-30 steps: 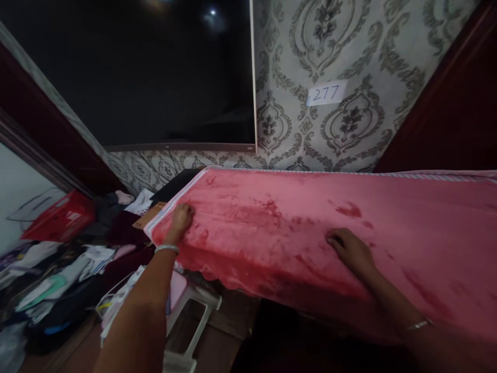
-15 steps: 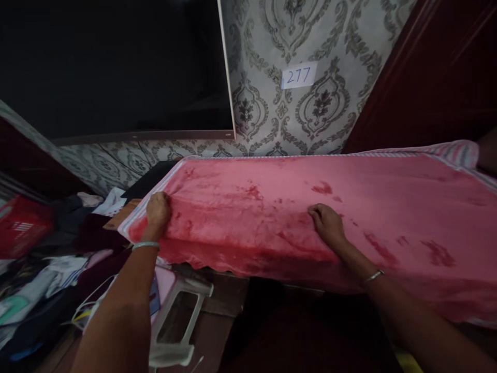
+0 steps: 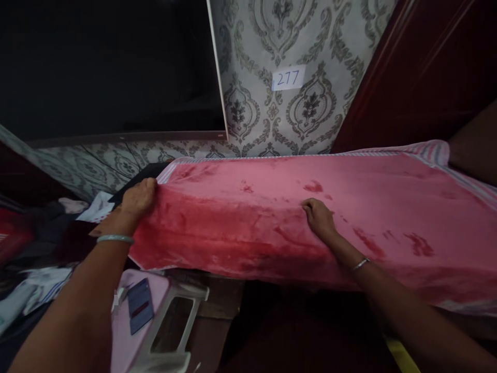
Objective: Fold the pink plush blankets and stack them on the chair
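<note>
A long pink plush blanket [image 3: 248, 223] with a striped white-and-grey border lies spread out, its pile marked by darker red smudges. My left hand [image 3: 140, 198] is closed on its left edge and holds that corner slightly raised. Near the middle, my right hand [image 3: 319, 217] is closed in a pinch on the plush surface. The front part of the blanket hangs down over the near side, and whatever supports it is mostly hidden beneath.
A large dark television [image 3: 116, 67] hangs on the patterned wall at the back left. To the lower left stands a pink-topped stool [image 3: 124, 331] bearing a phone [image 3: 140, 305]. Piled clothes [image 3: 46, 285] lie at the far left. A paper marked 277 [image 3: 288, 77] is on the wall.
My left hand has moved left and a little away from me, pulling the blanket's left edge outward and smoothing its front part. My right hand stays at about the same spot on the blanket.
</note>
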Tool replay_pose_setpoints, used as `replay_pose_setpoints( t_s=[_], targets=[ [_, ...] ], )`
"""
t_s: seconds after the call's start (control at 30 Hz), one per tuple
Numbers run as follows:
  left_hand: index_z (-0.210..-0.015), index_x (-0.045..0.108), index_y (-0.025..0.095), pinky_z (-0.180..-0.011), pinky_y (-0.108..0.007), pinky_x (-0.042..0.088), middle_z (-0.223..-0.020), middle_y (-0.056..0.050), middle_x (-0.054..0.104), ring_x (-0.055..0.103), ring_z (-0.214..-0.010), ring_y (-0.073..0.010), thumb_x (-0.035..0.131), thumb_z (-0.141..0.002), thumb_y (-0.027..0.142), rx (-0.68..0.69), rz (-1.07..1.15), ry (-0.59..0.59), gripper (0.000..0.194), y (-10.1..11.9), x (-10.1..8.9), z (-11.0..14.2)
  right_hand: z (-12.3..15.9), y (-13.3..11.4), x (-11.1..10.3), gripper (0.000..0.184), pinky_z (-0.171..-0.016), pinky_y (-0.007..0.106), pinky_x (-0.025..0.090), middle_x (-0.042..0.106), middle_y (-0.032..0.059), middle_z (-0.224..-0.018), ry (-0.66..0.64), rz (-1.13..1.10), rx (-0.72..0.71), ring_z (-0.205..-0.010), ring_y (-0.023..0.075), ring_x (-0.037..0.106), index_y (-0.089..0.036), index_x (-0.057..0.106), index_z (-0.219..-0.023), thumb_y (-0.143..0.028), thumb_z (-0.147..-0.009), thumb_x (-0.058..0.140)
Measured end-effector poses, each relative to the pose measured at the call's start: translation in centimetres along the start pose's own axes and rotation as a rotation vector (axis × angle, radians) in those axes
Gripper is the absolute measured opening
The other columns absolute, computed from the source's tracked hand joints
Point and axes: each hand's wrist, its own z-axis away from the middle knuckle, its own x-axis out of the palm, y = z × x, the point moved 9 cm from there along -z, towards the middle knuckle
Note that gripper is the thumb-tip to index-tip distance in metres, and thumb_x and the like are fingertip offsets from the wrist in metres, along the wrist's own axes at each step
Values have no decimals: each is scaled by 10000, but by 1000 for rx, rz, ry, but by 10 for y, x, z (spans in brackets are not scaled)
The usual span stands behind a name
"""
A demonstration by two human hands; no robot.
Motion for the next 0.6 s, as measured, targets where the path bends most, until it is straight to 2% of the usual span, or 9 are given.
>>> replay_pose_setpoints(
  t_s=[0.1,0.23,0.33,0.47,0.6],
  targets=[
    [-1220,586,120,-850,-385,489,-1193,-185,651,635,-1097,-322,277,-1027,409,83,-66,30,464,1,-9,3,3,0,7,253,-842,419,473,674,138,-946,-19,31,-62,-943,297,589,-204,665,-972,-247,-947,417],
    [-1110,650,146,-794,-369,488,-1135,-163,624,641,-1031,-316,319,-996,520,249,-148,18,513,9,-8,10,2,6,10,265,-810,406,471,650,127,-871,-36,49,-68,-889,286,575,-214,657,-871,-245,-958,408],
    [-1236,627,161,-776,-368,486,-1187,-161,589,640,-989,-307,369,-957,575,329,-149,19,562,12,-9,15,1,8,10,249,-809,401,476,648,126,-864,-29,31,-59,-870,278,576,-222,603,-812,-257,-951,399],
    [-1441,531,232,-807,-368,485,-1222,-145,560,639,-987,-295,440,-924,590,421,-81,4,636,15,-9,24,3,9,8,247,-778,407,479,646,125,-844,-22,23,-15,-838,283,579,-234,556,-793,-284,-945,367],
    [-1368,623,266,-828,-352,482,-1148,-128,586,644,-962,-267,465,-939,543,507,-52,-34,535,18,0,32,1,11,0,270,-800,424,489,665,132,-875,22,19,17,-878,297,604,-244,554,-820,-341,-950,338]
  ],
)
